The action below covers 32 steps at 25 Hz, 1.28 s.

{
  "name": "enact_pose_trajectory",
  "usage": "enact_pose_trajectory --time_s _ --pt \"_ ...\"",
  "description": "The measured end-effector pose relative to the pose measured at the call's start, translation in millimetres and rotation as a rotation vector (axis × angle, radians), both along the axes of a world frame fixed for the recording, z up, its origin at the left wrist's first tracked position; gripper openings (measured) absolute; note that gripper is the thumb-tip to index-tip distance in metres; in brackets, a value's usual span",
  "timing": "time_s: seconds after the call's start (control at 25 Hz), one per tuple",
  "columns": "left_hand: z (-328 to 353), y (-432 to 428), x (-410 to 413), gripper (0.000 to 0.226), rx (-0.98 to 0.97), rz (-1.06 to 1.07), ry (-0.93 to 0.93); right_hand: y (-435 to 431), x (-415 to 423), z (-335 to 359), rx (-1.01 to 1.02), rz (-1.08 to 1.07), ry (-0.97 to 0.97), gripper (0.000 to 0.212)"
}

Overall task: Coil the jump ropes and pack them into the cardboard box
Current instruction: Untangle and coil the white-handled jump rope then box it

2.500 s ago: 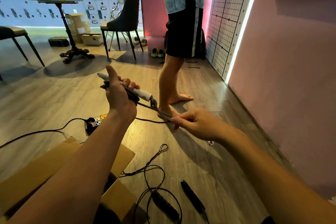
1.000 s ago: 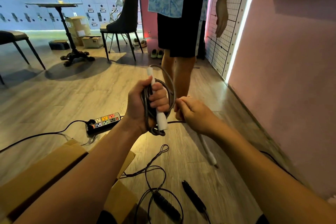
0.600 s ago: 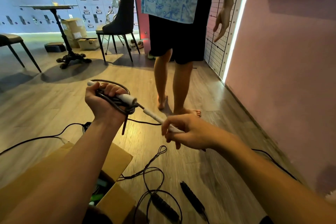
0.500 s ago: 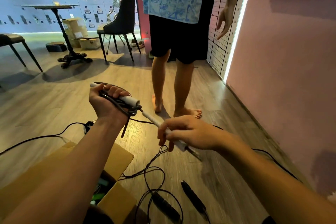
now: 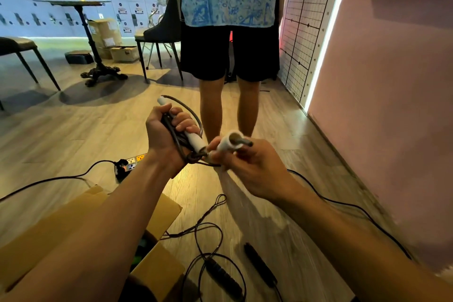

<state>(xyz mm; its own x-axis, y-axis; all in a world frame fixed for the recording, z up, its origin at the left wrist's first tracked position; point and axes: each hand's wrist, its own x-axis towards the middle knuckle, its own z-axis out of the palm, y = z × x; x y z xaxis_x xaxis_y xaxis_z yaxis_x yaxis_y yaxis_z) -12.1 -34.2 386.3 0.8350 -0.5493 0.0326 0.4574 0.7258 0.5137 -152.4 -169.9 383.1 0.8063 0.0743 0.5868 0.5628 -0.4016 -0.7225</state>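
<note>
My left hand (image 5: 164,135) grips a white-handled jump rope (image 5: 193,141), its dark cord wound in loops round the handle. My right hand (image 5: 247,167) pinches the rope's second white handle (image 5: 229,142) and holds it tilted up beside the first. A second jump rope with black handles (image 5: 221,277) lies uncoiled on the floor in front of me. The cardboard box (image 5: 152,270) stands open at the lower left, partly hidden by my left forearm.
A person in black shorts (image 5: 229,54) stands barefoot just beyond my hands. A power strip (image 5: 130,165) with a black cable lies on the wooden floor to the left. A pink wall (image 5: 380,105) closes the right side. Chairs, a round table and boxes stand at the back left.
My right hand has brought the second white handle up next to the coil in my left hand. The standing person has stepped closer.
</note>
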Motion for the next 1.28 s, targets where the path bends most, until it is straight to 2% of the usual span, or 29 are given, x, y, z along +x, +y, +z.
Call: enact_pose_trajectory --time_s 0.08,0.24,0.36,0.48,0.56,0.6,0.72,0.84,0.96,1.12,1.28 --pt "0 4 0 0.017 0.019 -0.095 -0.061 -4 4 8 0.08 -0.085 -0.01 0.013" --pt "-4 -1 -16 0.02 0.082 -0.56 -0.241 -7 3 18 0.424 -0.043 0.329 0.027" --pt "-4 -12 -34 0.019 0.049 -0.755 -0.234 -3 2 15 0.603 -0.202 0.325 0.033" --pt "-2 -20 -41 0.019 -0.032 -0.782 -0.189 7 3 9 0.597 -0.43 0.153 0.019" --pt "-3 -22 -43 0.02 -0.049 -0.766 -0.17 13 7 5 0.651 -0.532 0.165 0.02" --pt "-4 -22 -44 0.02 -0.056 -0.766 -0.165 14 10 4 0.704 -0.51 0.227 0.025" --pt "-9 -13 -40 0.016 -0.103 -0.769 -0.161 14 13 2 0.885 -0.239 0.437 0.047" --pt "-7 -2 -38 0.024 -0.062 -0.7 -0.143 18 17 2 0.798 -0.108 0.455 0.046" --pt "-2 13 -35 0.032 0.311 -0.403 -0.25 26 23 8 0.79 -0.011 0.51 0.036" --pt "4 47 -28 0.03 0.592 -0.22 -0.358 50 44 10 0.795 0.011 0.584 0.031" --pt "-10 104 -12 0.026 1.131 0.05 -0.563 91 70 -2 0.729 -0.051 0.681 0.029"
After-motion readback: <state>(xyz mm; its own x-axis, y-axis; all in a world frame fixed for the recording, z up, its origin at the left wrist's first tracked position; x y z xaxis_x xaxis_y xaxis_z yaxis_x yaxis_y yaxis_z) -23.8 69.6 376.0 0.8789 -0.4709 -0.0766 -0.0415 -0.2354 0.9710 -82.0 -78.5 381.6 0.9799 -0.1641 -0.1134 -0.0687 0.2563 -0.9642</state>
